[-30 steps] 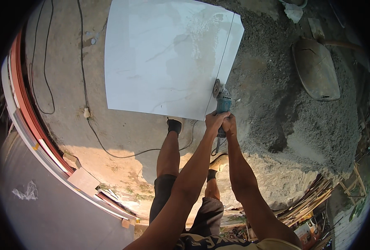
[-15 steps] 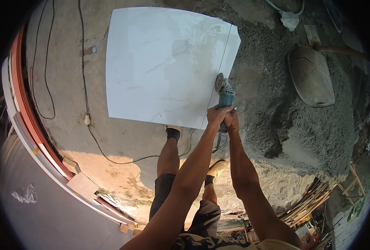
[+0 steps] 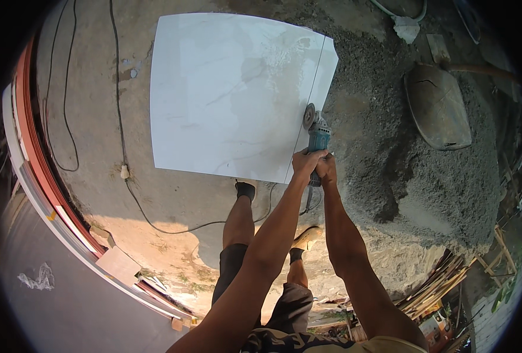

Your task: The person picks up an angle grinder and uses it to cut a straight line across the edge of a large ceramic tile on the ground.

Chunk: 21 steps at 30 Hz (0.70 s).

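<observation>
Both my hands are wrapped round a teal angle grinder (image 3: 319,139), its round disc (image 3: 309,116) standing at the dark line that runs along the right side of a big white tile (image 3: 214,100). My left hand (image 3: 305,162) grips the body from the left. Against it on the right, my right hand (image 3: 327,169) closes round the rear part of the grinder. Whether the disc touches the tile I cannot tell. Wet-looking patches mark the tile's upper right. A dark cord hangs from the grinder's rear end.
Grey sand or gravel (image 3: 378,147) is heaped right of the tile, with a shovel (image 3: 439,106) lying on it. A power cord with a pale connector (image 3: 125,172) crosses the concrete at left. Wood strips (image 3: 434,285) lie at lower right. My foot (image 3: 245,189) is by the tile's near edge.
The view has shifted very slightly. My hands and the grinder stay at nearly the same spot on the dark line.
</observation>
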Each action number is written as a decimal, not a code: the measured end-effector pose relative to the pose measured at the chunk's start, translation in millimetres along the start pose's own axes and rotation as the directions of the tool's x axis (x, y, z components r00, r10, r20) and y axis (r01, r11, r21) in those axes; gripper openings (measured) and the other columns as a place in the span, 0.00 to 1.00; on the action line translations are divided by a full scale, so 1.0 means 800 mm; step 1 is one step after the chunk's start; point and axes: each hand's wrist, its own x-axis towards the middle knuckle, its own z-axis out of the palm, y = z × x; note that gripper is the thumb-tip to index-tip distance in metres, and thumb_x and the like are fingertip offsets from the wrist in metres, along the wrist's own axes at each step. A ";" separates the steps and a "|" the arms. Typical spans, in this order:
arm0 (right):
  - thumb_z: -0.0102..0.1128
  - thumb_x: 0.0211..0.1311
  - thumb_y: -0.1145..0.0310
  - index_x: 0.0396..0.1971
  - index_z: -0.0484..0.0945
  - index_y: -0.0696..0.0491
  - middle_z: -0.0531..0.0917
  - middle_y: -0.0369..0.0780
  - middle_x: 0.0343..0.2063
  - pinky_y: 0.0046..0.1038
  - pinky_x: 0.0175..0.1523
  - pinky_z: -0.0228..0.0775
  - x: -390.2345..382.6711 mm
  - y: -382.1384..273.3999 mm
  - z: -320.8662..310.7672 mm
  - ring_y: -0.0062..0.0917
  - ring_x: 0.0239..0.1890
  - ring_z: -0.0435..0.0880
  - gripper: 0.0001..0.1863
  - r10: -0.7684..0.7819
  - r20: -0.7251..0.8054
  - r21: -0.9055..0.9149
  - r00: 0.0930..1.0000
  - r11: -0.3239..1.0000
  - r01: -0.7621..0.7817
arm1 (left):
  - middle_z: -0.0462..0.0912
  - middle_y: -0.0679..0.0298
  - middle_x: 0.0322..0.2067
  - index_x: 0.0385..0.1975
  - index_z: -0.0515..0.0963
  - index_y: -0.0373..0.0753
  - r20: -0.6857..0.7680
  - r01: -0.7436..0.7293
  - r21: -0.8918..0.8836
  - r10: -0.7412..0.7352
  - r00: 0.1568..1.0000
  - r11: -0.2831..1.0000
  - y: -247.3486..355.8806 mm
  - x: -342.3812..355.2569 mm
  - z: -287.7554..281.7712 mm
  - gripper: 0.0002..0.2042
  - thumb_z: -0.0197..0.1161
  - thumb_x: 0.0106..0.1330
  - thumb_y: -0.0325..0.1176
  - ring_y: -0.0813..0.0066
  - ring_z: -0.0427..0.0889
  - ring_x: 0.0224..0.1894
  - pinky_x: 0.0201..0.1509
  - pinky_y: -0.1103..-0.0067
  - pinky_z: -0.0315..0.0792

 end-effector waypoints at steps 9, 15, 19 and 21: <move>0.64 0.51 0.58 0.37 0.79 0.65 0.84 0.44 0.30 0.32 0.33 0.74 0.001 -0.008 -0.002 0.26 0.28 0.82 0.23 0.053 0.021 -0.008 0.998 0.999 -0.053 | 0.87 0.57 0.32 0.37 0.85 0.30 0.024 0.002 -0.036 -0.001 1.000 0.999 -0.001 0.003 0.001 0.20 0.78 0.47 0.36 0.72 0.84 0.33 0.40 0.75 0.76; 0.63 0.53 0.60 0.37 0.78 0.65 0.83 0.42 0.29 0.31 0.32 0.72 -0.004 -0.014 0.000 0.24 0.28 0.80 0.21 0.026 0.027 -0.020 0.999 0.999 -0.025 | 0.87 0.57 0.33 0.38 0.85 0.30 0.014 0.005 -0.045 -0.004 1.000 0.999 0.003 0.002 -0.001 0.20 0.78 0.47 0.36 0.72 0.83 0.33 0.40 0.75 0.76; 0.63 0.53 0.60 0.37 0.78 0.66 0.83 0.41 0.29 0.32 0.33 0.71 0.001 -0.010 -0.006 0.23 0.29 0.78 0.22 0.041 0.044 -0.027 0.998 0.999 -0.040 | 0.87 0.58 0.33 0.38 0.85 0.30 0.010 0.039 -0.026 -0.039 0.999 0.999 0.007 -0.001 0.001 0.20 0.77 0.47 0.36 0.72 0.83 0.33 0.40 0.75 0.76; 0.63 0.53 0.59 0.37 0.78 0.66 0.83 0.40 0.29 0.32 0.33 0.71 0.001 -0.008 -0.011 0.22 0.29 0.77 0.22 0.027 0.039 -0.017 0.999 0.999 -0.027 | 0.86 0.58 0.33 0.39 0.85 0.31 0.023 0.043 -0.027 -0.043 0.999 0.999 0.007 -0.003 0.007 0.20 0.77 0.47 0.36 0.72 0.83 0.33 0.41 0.75 0.76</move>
